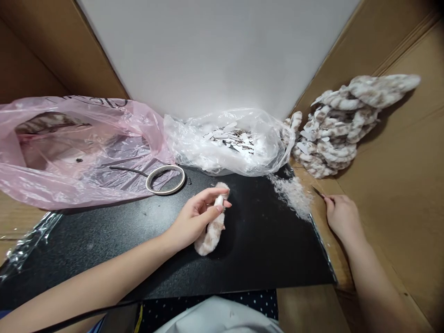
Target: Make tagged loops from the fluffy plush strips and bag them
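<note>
We pinch the furry strip [211, 226] in our left hand [194, 217]; our right hand [342, 215], at three o'clock, closes its grip on a small blade [317, 191], best kept low.

- Noted a plain white wall panel [215, 51] straight ahead, evenly lit, without marks.
- Flanked on both sides by brown cardboard sheets [398, 152], leaning outward; creases visible on the right one.
- Below, a black speckled work board [263, 249], matte, laid flat, edged on the left with crinkled clear film [24, 249].
- Beneath the board's right edge, more cardboard serving as the surface.
- At the near edge, dark cloth with white dots [256, 300] and a pale grey fabric fold [222, 319].
- Lit softly from above and in front; faint shadows only, no window seen.
</note>
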### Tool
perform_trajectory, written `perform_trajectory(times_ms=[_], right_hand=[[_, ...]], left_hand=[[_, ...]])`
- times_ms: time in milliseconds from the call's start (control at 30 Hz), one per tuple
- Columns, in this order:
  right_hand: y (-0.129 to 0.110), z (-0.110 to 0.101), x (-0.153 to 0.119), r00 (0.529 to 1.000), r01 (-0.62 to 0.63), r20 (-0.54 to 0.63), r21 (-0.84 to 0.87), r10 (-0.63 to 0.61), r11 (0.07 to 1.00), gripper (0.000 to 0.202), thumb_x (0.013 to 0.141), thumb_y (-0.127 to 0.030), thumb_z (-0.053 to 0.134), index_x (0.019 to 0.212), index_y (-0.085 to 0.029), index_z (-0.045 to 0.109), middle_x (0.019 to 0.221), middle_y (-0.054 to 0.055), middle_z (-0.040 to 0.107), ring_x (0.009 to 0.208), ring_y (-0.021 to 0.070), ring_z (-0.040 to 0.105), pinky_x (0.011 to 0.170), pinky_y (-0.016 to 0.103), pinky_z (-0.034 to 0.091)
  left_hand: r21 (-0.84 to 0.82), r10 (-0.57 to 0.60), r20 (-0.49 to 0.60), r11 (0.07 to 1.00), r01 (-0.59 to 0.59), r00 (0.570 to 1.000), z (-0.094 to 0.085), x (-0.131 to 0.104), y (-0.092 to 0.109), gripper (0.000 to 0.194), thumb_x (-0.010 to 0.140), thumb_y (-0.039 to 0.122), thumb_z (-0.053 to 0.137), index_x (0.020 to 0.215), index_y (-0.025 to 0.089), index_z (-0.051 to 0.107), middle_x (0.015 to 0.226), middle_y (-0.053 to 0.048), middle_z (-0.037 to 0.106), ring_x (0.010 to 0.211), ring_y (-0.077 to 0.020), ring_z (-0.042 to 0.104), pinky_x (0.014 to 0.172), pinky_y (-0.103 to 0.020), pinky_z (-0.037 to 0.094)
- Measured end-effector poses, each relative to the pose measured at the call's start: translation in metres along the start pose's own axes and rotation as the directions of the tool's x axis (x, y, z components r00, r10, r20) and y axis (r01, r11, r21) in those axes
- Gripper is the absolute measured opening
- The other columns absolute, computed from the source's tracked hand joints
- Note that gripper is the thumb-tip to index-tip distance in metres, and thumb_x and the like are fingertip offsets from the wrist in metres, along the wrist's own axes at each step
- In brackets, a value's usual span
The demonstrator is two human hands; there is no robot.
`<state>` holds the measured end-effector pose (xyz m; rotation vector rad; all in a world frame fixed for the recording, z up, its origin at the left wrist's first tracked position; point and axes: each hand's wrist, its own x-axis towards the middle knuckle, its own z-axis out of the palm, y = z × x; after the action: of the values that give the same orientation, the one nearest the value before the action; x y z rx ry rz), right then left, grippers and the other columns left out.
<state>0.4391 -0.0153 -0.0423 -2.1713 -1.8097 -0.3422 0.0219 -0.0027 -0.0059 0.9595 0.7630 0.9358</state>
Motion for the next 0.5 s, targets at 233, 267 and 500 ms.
perform_trajectory(times_ms=[233,267,500], right_hand=[[-0.052,-0.036,-0.001,0.970,-0.185,-0.070,0.416,0.234,0.890,0.017,0.092,-0.035,0.038,0.084,-0.021,0.045,0.075,0.007,0.064,0.059,0.0189,0.057,0.062,0.034,0.045],[-0.070,-0.042,-0.003,0.980,-0.131,-0.054,0.558,0.194,0.819,0.018,0.094,-0.038,0.039,0.086,-0.022,0.044,0.074,0.004,0.063,0.055,0.0163,0.054,0.057,0.031,0.043],[-0.197,-0.060,-0.020,0.898,0.030,0.162,0.905,-0.410,0.424,0.030,0.100,-0.036,0.036,0.096,-0.021,0.061,0.086,0.004,0.065,0.080,0.0163,0.062,0.071,0.028,0.046]], left_hand=[[-0.197,-0.094,-0.012,0.976,0.090,0.996,-0.003,0.001,-0.002,0.028,0.077,0.028,0.075,0.102,0.016,0.069,0.091,-0.007,0.075,0.072,-0.0149,0.071,0.069,-0.022,0.055],[-0.214,-0.103,-0.018,0.972,0.097,0.995,-0.004,0.001,-0.002,0.026,0.077,0.028,0.076,0.100,0.016,0.070,0.090,-0.008,0.076,0.072,-0.0149,0.072,0.069,-0.022,0.056],[-0.320,-0.106,0.031,0.941,0.110,0.994,-0.004,0.003,-0.003,0.030,0.071,0.023,0.081,0.100,0.021,0.073,0.082,-0.006,0.077,0.066,-0.0132,0.071,0.063,-0.019,0.055]])
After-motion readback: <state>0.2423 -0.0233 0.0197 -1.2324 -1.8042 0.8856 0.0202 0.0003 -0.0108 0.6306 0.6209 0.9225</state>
